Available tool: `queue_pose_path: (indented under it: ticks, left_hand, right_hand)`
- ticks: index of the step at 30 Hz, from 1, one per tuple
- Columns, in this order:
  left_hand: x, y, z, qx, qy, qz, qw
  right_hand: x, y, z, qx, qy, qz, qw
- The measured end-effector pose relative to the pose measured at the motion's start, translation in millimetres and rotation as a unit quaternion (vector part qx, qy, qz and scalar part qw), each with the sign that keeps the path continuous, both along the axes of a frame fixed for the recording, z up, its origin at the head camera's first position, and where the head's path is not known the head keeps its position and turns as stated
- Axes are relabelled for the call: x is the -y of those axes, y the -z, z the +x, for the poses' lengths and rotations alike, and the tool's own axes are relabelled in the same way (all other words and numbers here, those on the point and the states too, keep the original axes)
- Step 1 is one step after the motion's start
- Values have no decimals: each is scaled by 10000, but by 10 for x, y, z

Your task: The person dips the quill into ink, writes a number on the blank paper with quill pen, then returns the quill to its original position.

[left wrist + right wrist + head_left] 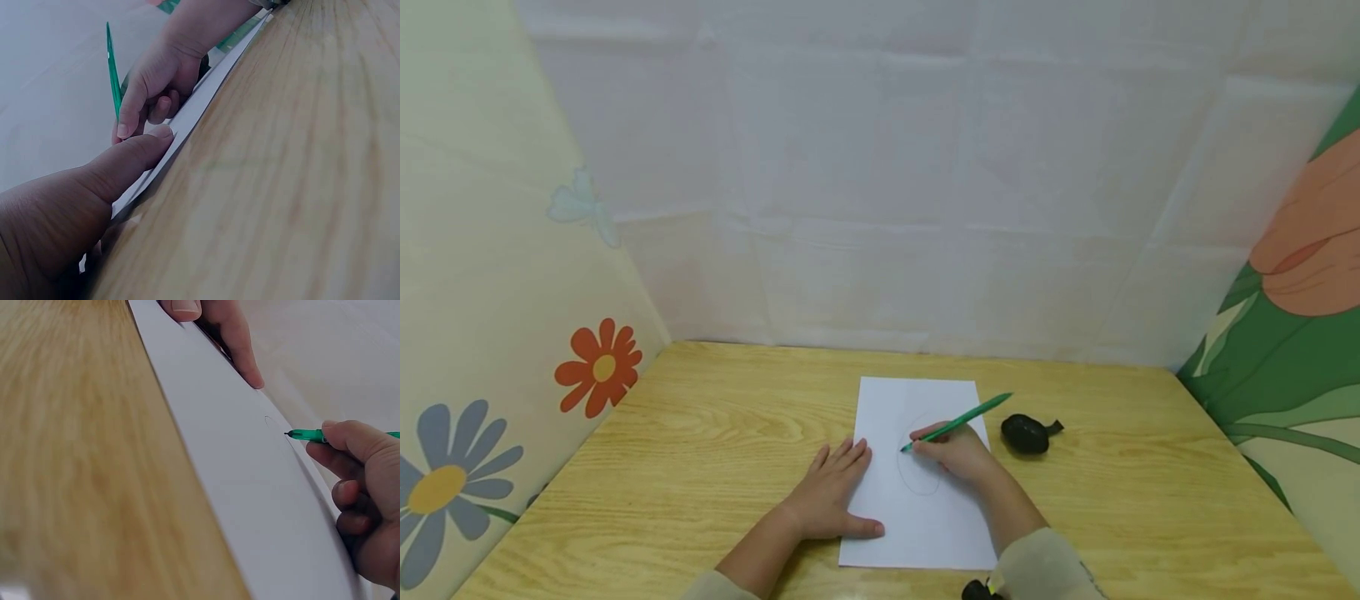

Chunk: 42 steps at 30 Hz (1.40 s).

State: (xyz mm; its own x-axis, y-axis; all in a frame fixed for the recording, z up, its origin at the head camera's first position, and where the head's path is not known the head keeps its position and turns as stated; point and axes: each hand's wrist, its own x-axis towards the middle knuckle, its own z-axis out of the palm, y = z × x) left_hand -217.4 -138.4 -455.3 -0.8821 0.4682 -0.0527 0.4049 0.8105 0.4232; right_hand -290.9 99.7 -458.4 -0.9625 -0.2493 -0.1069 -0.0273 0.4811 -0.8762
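A white sheet of paper point(910, 546) lies upright-wise on the table, bearing a thin, long oval outline point(917, 493). My right hand point(964, 454) pinches a green pen point(973, 412) between thumb and fingers, its dark tip at the left side of the outline. In the right wrist view the pen's tip point(288, 433) meets the paper beside the drawn line. My left hand point(831, 500) rests with spread fingers over the sheet's left edge, its thumb point(140, 150) on the paper. Right of the sheet lies a dark, glossy oval object point(1025, 434) with a short stub.
The wood-grain table point(737, 417) reaches back to a creased white sheet wall point(880, 208). Flower-printed panels stand at the left point(490, 333) and right point(1300, 333). A small black item point(977, 590) shows at the front beside the right sleeve point(1045, 567).
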Motion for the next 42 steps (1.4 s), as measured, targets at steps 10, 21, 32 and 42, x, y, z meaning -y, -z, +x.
queue_pose_path:
  ticks: [10,21,32,42]
  left_hand:
    - [4,16,-3,-22,9,21,10000]
    - [-2,6,-8,18,-13,-68,10000]
    - [4,20,4,-28,-19,-33,10000]
    - [8,18,0,-57,-19,21,10000]
  right_hand:
    - [-4,4,1,-18,-104,96,9999]
    - [-21,11,1,-88,-199,41,9998]
    - [-41,11,53,-44,255,-325,9991]
    - [-135,-49,98,207,584,-351,9975]
